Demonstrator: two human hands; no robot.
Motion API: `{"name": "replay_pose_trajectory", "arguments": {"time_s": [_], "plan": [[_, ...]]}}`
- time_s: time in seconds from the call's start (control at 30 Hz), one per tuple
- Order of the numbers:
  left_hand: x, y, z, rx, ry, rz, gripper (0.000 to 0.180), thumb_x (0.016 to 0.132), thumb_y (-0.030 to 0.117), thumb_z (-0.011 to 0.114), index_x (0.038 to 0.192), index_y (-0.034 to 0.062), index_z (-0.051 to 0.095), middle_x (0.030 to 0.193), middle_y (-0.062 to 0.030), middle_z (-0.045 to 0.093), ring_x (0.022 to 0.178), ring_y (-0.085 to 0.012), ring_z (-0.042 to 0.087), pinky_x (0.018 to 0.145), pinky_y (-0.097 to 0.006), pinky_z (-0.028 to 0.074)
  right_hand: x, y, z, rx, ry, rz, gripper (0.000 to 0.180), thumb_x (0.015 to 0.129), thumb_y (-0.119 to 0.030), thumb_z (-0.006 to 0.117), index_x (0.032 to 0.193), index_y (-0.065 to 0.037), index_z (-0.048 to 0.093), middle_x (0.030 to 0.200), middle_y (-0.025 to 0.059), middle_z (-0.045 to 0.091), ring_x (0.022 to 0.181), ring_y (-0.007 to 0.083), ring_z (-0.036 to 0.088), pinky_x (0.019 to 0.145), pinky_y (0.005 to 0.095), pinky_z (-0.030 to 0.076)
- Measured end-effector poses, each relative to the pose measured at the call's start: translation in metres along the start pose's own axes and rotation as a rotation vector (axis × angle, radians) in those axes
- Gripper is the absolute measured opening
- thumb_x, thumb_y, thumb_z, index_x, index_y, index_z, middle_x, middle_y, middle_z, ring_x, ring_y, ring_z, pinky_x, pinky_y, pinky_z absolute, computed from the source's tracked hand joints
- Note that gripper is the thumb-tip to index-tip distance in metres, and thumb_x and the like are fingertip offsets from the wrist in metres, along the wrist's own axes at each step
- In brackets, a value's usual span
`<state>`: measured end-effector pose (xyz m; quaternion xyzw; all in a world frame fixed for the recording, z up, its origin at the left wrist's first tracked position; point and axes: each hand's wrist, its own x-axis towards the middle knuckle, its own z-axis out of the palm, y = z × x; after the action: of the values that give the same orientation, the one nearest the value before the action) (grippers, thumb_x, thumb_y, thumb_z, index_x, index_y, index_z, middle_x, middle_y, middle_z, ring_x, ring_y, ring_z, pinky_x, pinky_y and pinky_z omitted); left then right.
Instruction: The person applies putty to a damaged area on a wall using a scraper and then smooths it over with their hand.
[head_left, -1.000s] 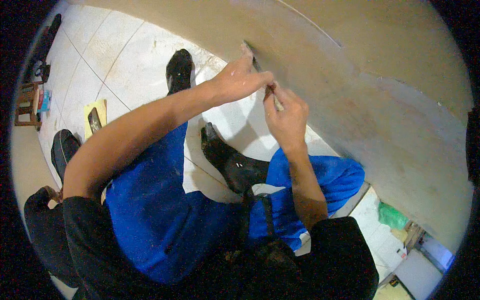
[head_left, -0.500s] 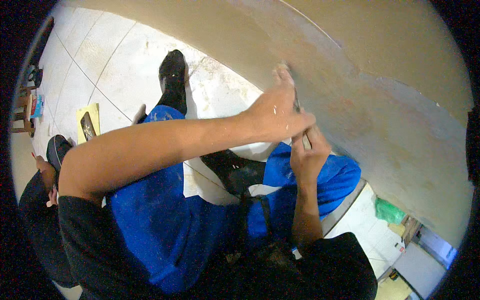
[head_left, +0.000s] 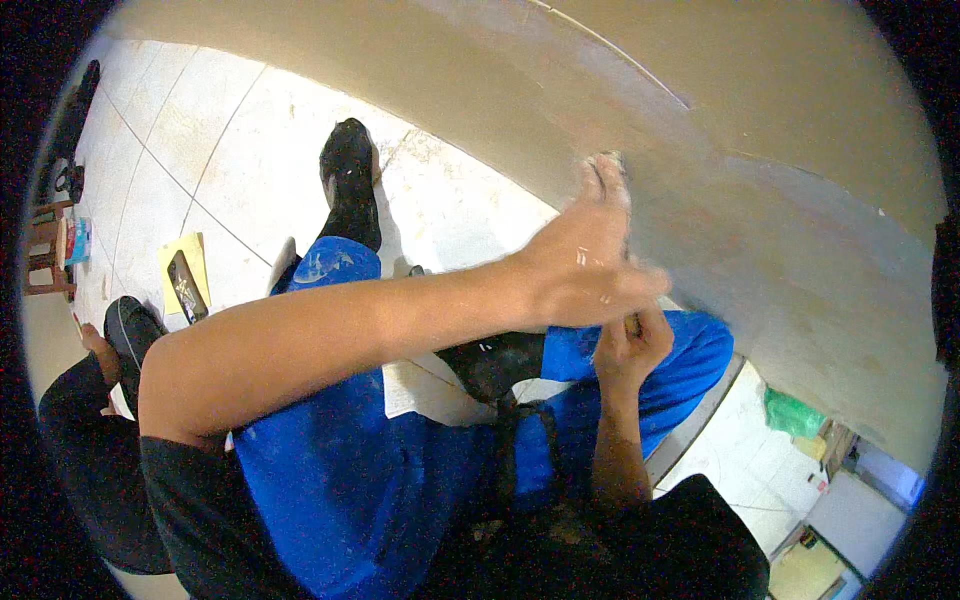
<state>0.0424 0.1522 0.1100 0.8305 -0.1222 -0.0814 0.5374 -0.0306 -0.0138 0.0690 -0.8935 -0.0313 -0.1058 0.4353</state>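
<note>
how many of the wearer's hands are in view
2: the left hand, beside the wall, and the right hand, just below it in the picture and partly covered by it.

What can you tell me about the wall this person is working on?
The wall looks plastered or painted: plain tan in places, with a broad patchy grey area tinged pinkish-brown. A thin pale line and an uneven edge mark off part of the grey from the tan beyond. It appears upright, bent by the lens, and meets the white tiled floor. The left hand has its fingertips at the surface, and the blue-clad right knee is close; whether either touches it is unclear.
</note>
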Motion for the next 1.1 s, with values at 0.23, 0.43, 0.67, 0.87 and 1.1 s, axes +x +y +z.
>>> {"name": "replay_pose_trajectory", "arguments": {"time_s": [0.23, 0.43, 0.67, 0.87, 1.1], "plan": [[0.003, 0.009, 0.004, 0.237, 0.294, 0.302, 0.087, 0.081, 0.028, 0.063, 0.125, -0.0375, 0.026, 0.125, -0.0597, 0.039, 0.119, -0.0685, 0.046, 0.111, -0.057, 0.037, 0.017, -0.011, 0.0, -0.148, -0.036, -0.085, 0.022, 0.091, -0.02, 0.071, 0.099, 0.0, 0.072, 0.075, 0.0166, 0.064, 0.062, 0.0327, 0.06, 0.058, 0.0401, 0.047], [0.018, 0.0, -0.079, -0.264, 0.093, -0.349, 0.057, 0.082, 0.031, 0.072, 0.119, -0.009, 0.056, 0.1, -0.0229, 0.069, 0.1, -0.0294, 0.066, 0.097, -0.039, 0.049, 0.08, -0.047, 0.056, 0.033, -0.035, -0.314, 0.016, 0.09, -0.017, 0.069, 0.092, -0.001, 0.07, 0.076, 0.02, 0.063, 0.069, 0.0364, 0.064, 0.062, 0.0428, 0.049], [0.003, -0.011, -0.034, -0.029, 0.04, -0.046, 0.101, 0.08, 0.029, 0.067, 0.137, -0.0339, 0.012, 0.138, -0.0531, 0.036, 0.134, -0.0532, 0.044, 0.113, -0.043, 0.037, 0.024, -0.023, 0.02, -0.099, -0.028, -0.205, 0.018, 0.089, -0.011, 0.072, 0.101, 0.002, 0.071, 0.088, 0.0202, 0.069, 0.077, 0.0344, 0.068, 0.068, 0.0394, 0.053], [-0.003, 0.014, 0.006, 0.204, 0.065, 0.16, 0.11, 0.085, 0.04, 0.068, 0.14, -0.0317, 0.005, 0.129, -0.0484, 0.048, 0.127, -0.0552, 0.05, 0.11, -0.042, 0.041, -0.003, -0.011, -0.006, 0.107, 0.141, 0.062, 0.032, 0.09, -0.017, 0.074, 0.112, 0.005, 0.07, 0.085, 0.007, 0.073, 0.077, 0.0123, 0.061, 0.07, 0.0301, 0.048], [0.024, -0.006, -0.072, -0.056, -0.248, -0.124, 0.075, 0.083, 0.036, 0.069, 0.126, -0.0213, 0.046, 0.121, -0.0289, 0.061, 0.108, -0.036, 0.061, 0.099, -0.042, 0.047, 0.063, -0.032, 0.039, -0.096, -0.056, -0.285, 0.016, 0.084, -0.01, 0.071, 0.095, 0.001, 0.072, 0.087, 0.0211, 0.07, 0.077, 0.0364, 0.068, 0.069, 0.0392, 0.052]]}}
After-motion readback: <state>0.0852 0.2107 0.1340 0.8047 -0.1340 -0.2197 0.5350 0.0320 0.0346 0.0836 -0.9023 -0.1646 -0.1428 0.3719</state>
